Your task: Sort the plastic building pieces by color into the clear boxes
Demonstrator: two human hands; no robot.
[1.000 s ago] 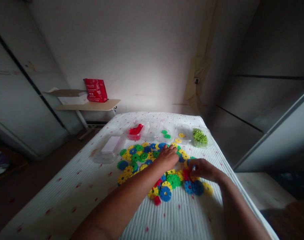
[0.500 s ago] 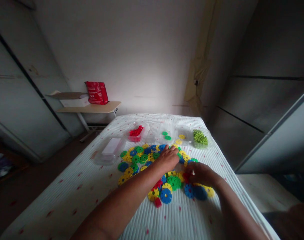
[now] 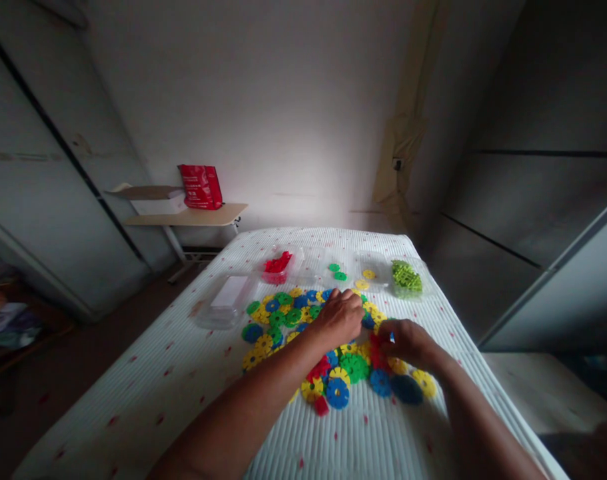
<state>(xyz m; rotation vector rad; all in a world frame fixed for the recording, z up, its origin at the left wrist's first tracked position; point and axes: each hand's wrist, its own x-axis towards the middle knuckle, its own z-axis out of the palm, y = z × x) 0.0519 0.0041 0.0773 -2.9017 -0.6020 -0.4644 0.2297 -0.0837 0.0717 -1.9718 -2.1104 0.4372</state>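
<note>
Presently | left hand [image 3: 342,317], right hand [image 3: 408,343] curled at discs [image 3: 338,393], grip unclear | quilt [image 3: 173,373] wide leftward, narrow toward right edge [image 3: 462,333]

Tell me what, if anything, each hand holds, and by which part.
Cannot be told: the left hand, over the discs, hides any grasp; the right hand is at red pieces, grip unclear.

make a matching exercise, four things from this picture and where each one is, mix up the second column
1. red bag
2. lime pieces
3. left hand
4. socket

A. over the discs
B. on the wall
C. on the side table
D. in the rightmost tub

Pairs: 1-C, 2-D, 3-A, 4-B
</note>
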